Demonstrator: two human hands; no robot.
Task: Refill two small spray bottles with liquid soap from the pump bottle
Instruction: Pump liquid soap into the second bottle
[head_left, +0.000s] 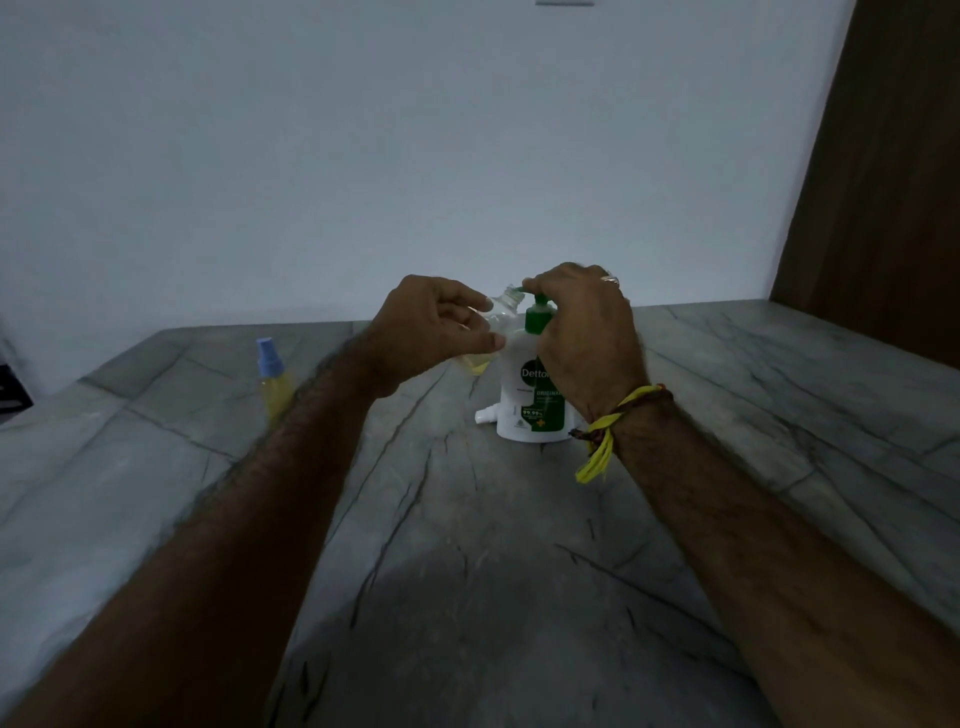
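Green plastic caps the white pump bottle (527, 400) of liquid soap standing upright on the grey veined stone counter (467, 519), and my right hand (582, 332) is curled over that pump head, fingertips bearing down on its top. My left hand (431, 327) pinches a small clear plastic spray bottle (498, 325), uncapped, tilted so its open neck sits right at the pump's nozzle; a shallow pool of pale yellow soap already lies in its base. To do this well, I judge I should keep the neck touching or just under the spout, press slowly and fully, and let each thick strand drop in before releasing, since soap strung across the rim would smear the threads. Holding the little bottle steady matters more than speed. A small white sprayer cap (485, 415) lies on the counter just beside the pump bottle's base, ready for closing up. Off to my left, well apart, stands the second spray bottle (274, 382) with a light blue top, yellow liquid showing inside it.
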